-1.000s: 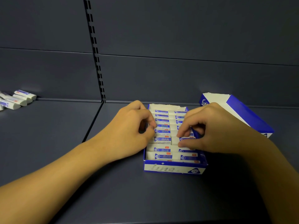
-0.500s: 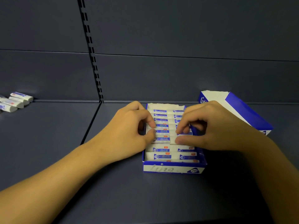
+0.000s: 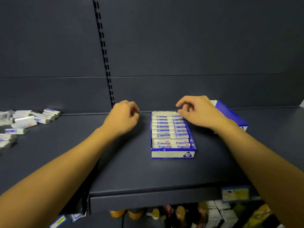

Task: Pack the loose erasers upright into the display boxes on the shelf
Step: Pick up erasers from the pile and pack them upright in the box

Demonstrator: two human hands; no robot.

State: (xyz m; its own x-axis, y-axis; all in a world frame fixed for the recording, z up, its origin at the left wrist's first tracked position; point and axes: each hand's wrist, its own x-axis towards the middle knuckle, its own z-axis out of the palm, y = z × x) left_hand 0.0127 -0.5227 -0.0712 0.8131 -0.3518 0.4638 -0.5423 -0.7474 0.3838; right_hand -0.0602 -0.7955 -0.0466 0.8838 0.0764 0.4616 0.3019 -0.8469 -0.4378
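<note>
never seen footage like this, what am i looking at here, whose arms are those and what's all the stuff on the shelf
There is no machine here. A person wears a camera on their head, so you see their own two bare arms reaching forward, from one view only.

They stand at a dark shop shelf. In the middle sits an open blue and white display box, filled with two rows of erasers. A second blue box lies behind the right arm. At the far left lies a pile of loose erasers, waiting to be packed.

The left hand hovers beside the box, fingers curled, holding nothing visible. The right hand is at the box's back right corner, fingertips by the rear erasers, and seems to grip nothing.
</note>
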